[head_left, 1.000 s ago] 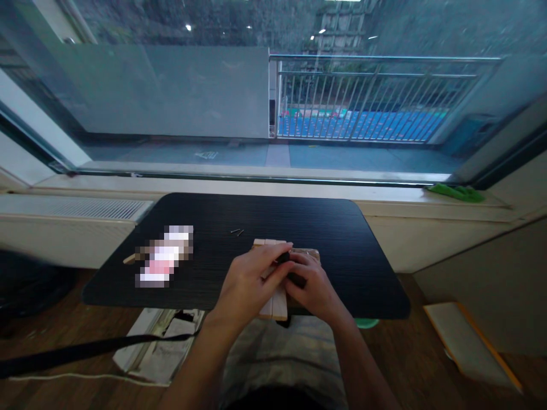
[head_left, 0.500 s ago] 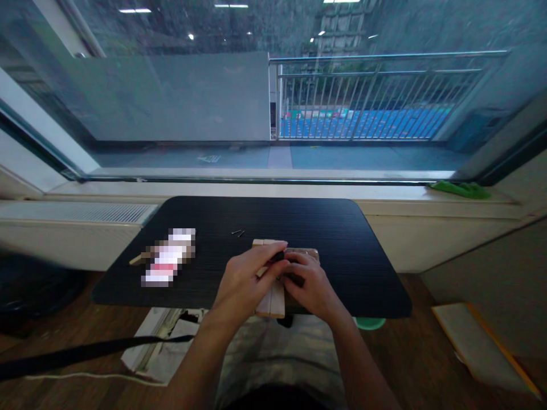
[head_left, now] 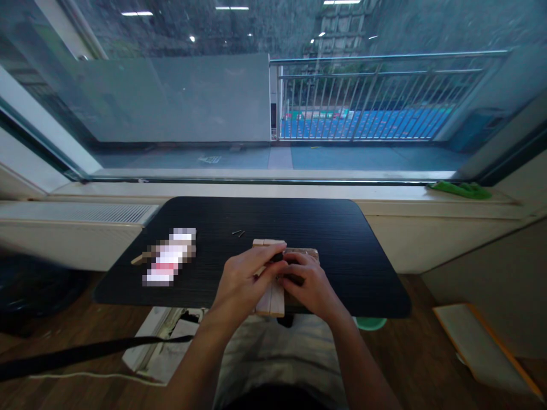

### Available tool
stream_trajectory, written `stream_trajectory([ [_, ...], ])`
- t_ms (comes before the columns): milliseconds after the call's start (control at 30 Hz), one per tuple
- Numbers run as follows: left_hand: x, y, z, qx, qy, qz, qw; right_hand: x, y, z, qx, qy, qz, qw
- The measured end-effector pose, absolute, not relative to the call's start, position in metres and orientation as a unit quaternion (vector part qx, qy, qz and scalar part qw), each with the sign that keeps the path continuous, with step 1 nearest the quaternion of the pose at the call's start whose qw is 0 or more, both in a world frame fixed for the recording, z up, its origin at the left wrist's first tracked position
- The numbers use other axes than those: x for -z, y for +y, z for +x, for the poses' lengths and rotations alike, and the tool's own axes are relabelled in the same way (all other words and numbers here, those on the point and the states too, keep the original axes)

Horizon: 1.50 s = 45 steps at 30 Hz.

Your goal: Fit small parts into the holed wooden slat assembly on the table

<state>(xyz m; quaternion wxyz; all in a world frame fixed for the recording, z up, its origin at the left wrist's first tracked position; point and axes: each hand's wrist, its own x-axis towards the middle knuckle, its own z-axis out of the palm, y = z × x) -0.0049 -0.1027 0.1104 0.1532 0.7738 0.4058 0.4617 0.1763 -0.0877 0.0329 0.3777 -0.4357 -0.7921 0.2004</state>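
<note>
My left hand (head_left: 245,276) is closed, thumb and fingers pinching a small black piece (head_left: 278,257) above a pale wooden block (head_left: 270,304). Close against it, my right hand (head_left: 311,283) has its fingers curled together near the same spot; whatever they grip is too small and covered to name. The wooden block shows a lengthwise seam and lies near the table's front edge. Behind my right fingers a brownish block (head_left: 315,252) partly shows. Farther back, a few thin screws or nails (head_left: 238,233) lie on the black table (head_left: 342,256).
A blurred-out bright object (head_left: 166,262) and a wooden stick (head_left: 140,259) lie on the table's left. Beyond are a window sill (head_left: 299,191) and a green cloth (head_left: 461,190). Below the right edge shows a green basin (head_left: 370,323); a black strap (head_left: 94,350) crosses lower left.
My right fingers have shifted very slightly beside the black piece. The hold of my left hand looks the same, and the block stays in place.
</note>
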Motion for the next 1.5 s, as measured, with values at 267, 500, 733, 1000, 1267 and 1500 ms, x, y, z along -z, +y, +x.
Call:
stream_trajectory([
  [267,-0.11,-0.101,-0.007,-0.463,0.407,0.772,0.155,-0.035,-0.088,0.177,-0.212,-0.788,-0.434,0.383],
  [500,-0.107,-0.098,-0.009,-0.468,0.386,0.787,0.11,-0.035,-0.087,0.177,-0.214,-0.785,-0.425,0.396],
  [733,-0.111,-0.099,-0.012,-0.446,0.393,0.796,0.115,-0.034,-0.087,0.177,-0.22,-0.784,-0.423,0.399],
  [1000,-0.108,-0.099,-0.009,-0.436,0.401,0.797,0.12,-0.034,-0.086,0.176,-0.229,-0.772,-0.418,0.422],
  [1267,-0.111,-0.1,-0.007,-0.419,0.422,0.79,0.147,-0.047,-0.088,0.177,-0.221,-0.75,-0.409,0.47],
  [1500,-0.113,-0.099,-0.006,-0.403,0.437,0.787,0.169,-0.061,-0.088,0.175,-0.26,-0.746,-0.387,0.476],
])
